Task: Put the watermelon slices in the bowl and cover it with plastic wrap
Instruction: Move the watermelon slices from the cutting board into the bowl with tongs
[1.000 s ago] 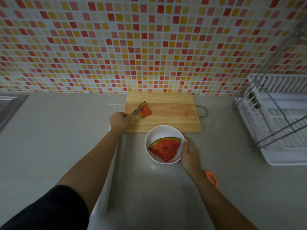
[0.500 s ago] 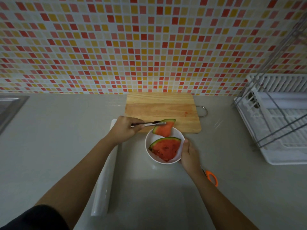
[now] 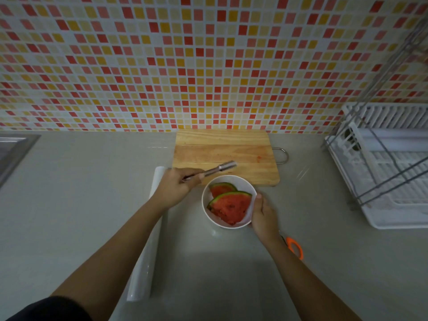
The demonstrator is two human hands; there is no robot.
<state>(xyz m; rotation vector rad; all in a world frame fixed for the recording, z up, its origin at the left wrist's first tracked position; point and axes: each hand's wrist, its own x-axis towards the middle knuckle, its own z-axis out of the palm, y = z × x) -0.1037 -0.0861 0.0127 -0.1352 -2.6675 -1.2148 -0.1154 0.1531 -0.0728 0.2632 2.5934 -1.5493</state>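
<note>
Watermelon slices, two, lie in the white bowl on the table; left hand grips metal tongs just beyond the rim, right hand clasps the bowl's side.

White round bowl stood upright on the counter, uncovered. Two watermelon slices lay inside, red flesh up, green rinds toward 12 o'clock. The larger slice filled the middle and 6 o'clock part. The smaller slice sat at 11 o'clock, its lower edge overlapped by the larger. The plastic wrap roll lay flat at the bowl's 8 o'clock, apart from it, running roughly 12 to 6 o'clock.
</note>
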